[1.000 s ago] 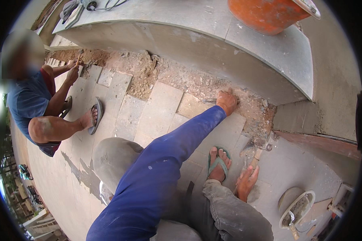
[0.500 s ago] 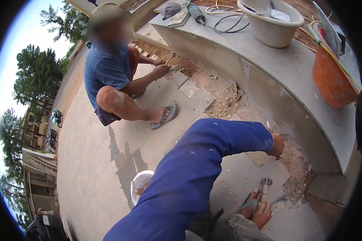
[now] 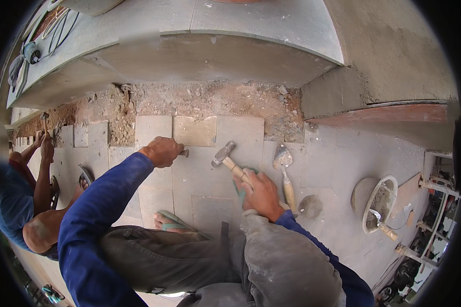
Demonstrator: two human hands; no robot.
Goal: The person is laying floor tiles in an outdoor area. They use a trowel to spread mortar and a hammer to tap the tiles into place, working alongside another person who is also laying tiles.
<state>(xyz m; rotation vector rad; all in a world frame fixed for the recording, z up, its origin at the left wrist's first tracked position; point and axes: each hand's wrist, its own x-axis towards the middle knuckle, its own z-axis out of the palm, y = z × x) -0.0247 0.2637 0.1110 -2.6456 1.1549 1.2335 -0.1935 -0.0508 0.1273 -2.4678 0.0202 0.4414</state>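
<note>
My left hand (image 3: 161,152) is closed around a chisel (image 3: 185,153), whose blunt metal end sticks out on the right; the rest is hidden by the fingers. It is over the grey paving slabs (image 3: 153,174), beside a slab with a bare, sandy patch (image 3: 194,131). In my right hand (image 3: 262,193) is a hammer (image 3: 224,154), gripped by its wooden handle, its steel head pointing up and left over the slabs. Just right of that hand lies a trowel (image 3: 286,171) with mortar on its blade.
A strip of rubble (image 3: 200,98) runs between slabs and a low wall (image 3: 189,59). At right stands a mortar bucket (image 3: 366,204) with another trowel (image 3: 383,225) in it. On the left a person (image 3: 15,199) squats, holding a hammer (image 3: 45,123). A power tool (image 3: 31,52) lies on the ledge.
The view has swung to the right, bringing the trowels and mortar bucket into sight. My left hand has drawn back from the rubble to the slabs. My right hand still holds the hammer.
</note>
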